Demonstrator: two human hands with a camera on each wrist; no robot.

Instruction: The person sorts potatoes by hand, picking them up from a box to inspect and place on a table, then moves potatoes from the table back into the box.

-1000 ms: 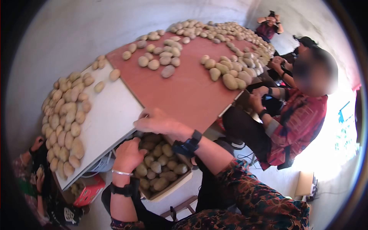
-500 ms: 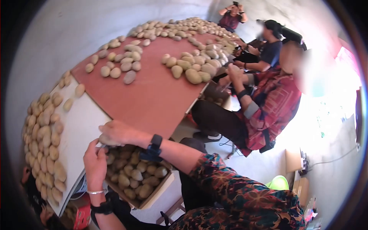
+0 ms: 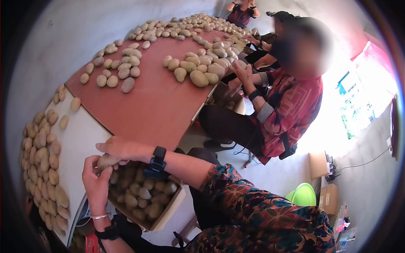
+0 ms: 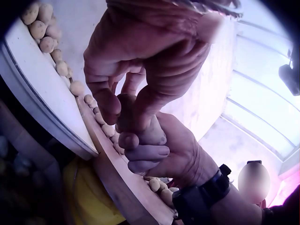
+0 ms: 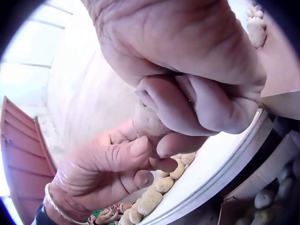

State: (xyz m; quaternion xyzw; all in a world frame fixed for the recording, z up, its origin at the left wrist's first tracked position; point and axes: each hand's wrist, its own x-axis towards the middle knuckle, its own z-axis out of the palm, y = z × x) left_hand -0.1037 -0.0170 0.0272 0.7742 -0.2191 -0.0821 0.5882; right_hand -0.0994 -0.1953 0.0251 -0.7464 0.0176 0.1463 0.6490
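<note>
Both hands meet on one potato (image 3: pixel 108 160), held above the near edge of the white tabletop and the box. My left hand (image 3: pixel 96 183) pinches an end of it between thumb and fingers, with that end partly covered in the left wrist view. My right hand (image 3: pixel 126 149) has its fingers curled round the other end, as the right wrist view shows. Pale skin of the potato (image 5: pixel 149 123) appears between the two hands. Right below them stands a cardboard box (image 3: pixel 171 209) filled with potatoes (image 3: pixel 144 193).
Potatoes (image 3: pixel 44 156) are heaped along the left of the white tabletop (image 3: pixel 82 133). More piles (image 3: pixel 198 69) lie on the red-brown board (image 3: pixel 147 107). A seated person (image 3: pixel 291 105) handles something at the right. A green basin (image 3: pixel 304 195) and cartons (image 3: pixel 318 164) stand on that side.
The head view has turned right. My left hand has risen from over the box to join the right at the potato, and both now hold it. The neighbouring person's hands have come up.
</note>
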